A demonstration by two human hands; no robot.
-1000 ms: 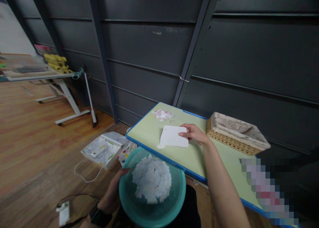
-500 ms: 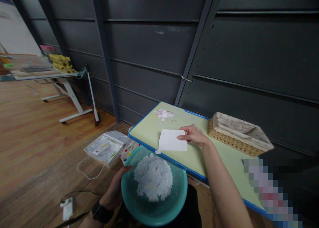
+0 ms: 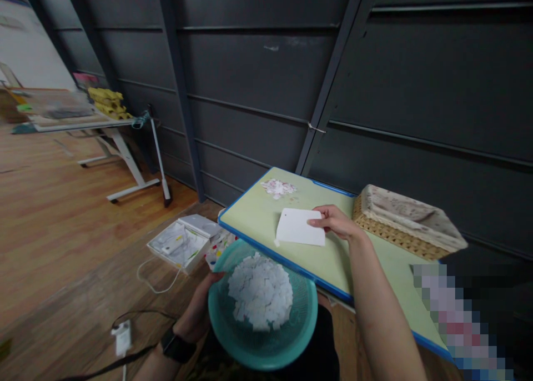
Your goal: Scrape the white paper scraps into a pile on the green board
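Observation:
My left hand (image 3: 199, 309) grips the left rim of a teal plastic basin (image 3: 291, 336), held just below the near edge of the table. A heap of white paper pieces (image 3: 260, 291) fills the basin. My right hand (image 3: 335, 222) pinches the right edge of a white flat card (image 3: 300, 226) that lies on the light green, blue-edged table (image 3: 250, 217). One small white scrap (image 3: 276, 242) lies at the card's lower left corner. A small pile of white and pink scraps (image 3: 278, 188) sits at the table's far corner.
A wicker basket with cloth lining (image 3: 406, 222) stands on the table to the right of my hand. An open white box (image 3: 181, 242) and a cable (image 3: 156, 281) lie on the wooden floor. A white-legged table (image 3: 120, 148) stands at the left. Dark metal wall behind.
My right hand and the white card sit a little farther from the table's near edge than half a second ago. The basin stays held under the edge; the view shifted slightly.

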